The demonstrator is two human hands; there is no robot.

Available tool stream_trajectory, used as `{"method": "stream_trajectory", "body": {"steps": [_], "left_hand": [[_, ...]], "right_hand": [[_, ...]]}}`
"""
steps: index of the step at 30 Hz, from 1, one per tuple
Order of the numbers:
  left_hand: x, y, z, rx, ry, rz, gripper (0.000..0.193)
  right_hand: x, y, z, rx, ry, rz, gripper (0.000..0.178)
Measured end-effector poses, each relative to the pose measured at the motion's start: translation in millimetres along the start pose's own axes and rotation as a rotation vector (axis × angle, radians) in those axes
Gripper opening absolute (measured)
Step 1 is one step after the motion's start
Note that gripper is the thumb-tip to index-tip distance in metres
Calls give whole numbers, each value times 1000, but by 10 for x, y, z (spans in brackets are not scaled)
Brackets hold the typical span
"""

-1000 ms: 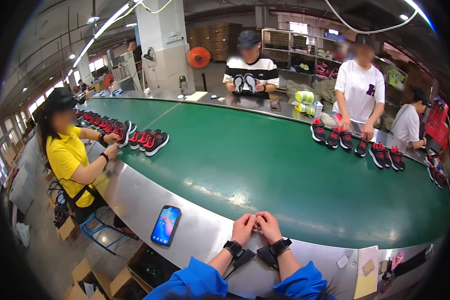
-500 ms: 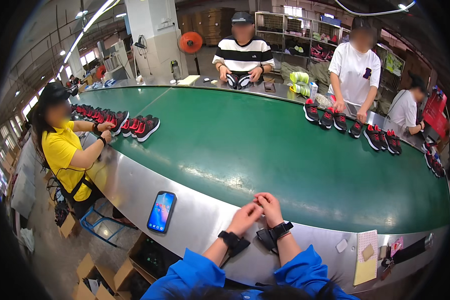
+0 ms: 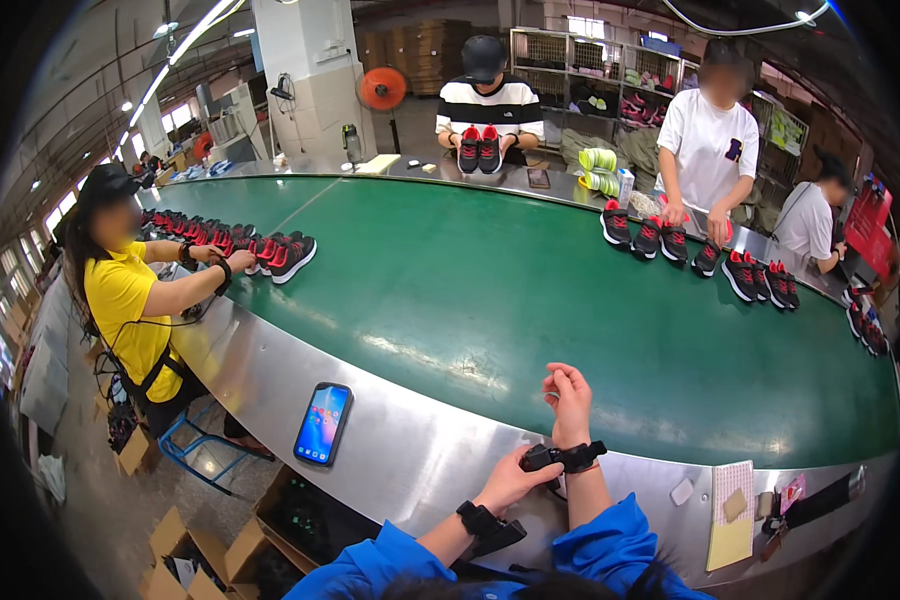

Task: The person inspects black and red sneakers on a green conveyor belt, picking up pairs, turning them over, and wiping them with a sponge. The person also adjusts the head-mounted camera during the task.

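A person in blue sleeves grasps a small black wrist device (image 3: 538, 458) between the thumb and fingers of the left hand (image 3: 510, 478) at lower center of the frame, the device strapped to the right wrist over a metal desk (image 3: 400, 460). The right hand (image 3: 569, 400) is raised above the green belt (image 3: 420, 270), its fingers loosely curled, with nothing seen in its grasp. The device looks light and hard-shelled, its smooth casing perhaps a little slippery; the black strap (image 3: 583, 457) appears soft and pliant. The casing's sides look the surest place to take hold, while a hard pull might strain the strap. At lower left of the frame, an open cardboard box (image 3: 171, 530) holds dark and pale items too small to identify, and a larger box beside it (image 3: 270, 508) contains a dark jumble. At upper right, a wire-sided rack (image 3: 569, 65) carries shoes, pink ones (image 3: 640, 107) among them, on its shelves.
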State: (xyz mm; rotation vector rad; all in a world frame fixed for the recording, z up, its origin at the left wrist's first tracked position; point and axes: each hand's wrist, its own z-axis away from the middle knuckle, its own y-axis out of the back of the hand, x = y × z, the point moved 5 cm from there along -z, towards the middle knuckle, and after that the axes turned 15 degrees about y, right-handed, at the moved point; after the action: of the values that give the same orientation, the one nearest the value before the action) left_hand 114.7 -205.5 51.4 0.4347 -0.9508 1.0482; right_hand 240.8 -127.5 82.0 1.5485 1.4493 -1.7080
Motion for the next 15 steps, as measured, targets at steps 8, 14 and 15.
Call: {"method": "stream_trajectory", "body": {"steps": [8,14,15], "left_hand": [[86,-45,208,110,-99,302,29],[36,-64,152,162,-39,446,28],[24,-50,165,153,-31,464,28]], "right_hand": [[6,-95,19,-203,156,280,16],[73,-94,22,-370,202,393,17],[51,-144,50,-402,197,385,18]]}}
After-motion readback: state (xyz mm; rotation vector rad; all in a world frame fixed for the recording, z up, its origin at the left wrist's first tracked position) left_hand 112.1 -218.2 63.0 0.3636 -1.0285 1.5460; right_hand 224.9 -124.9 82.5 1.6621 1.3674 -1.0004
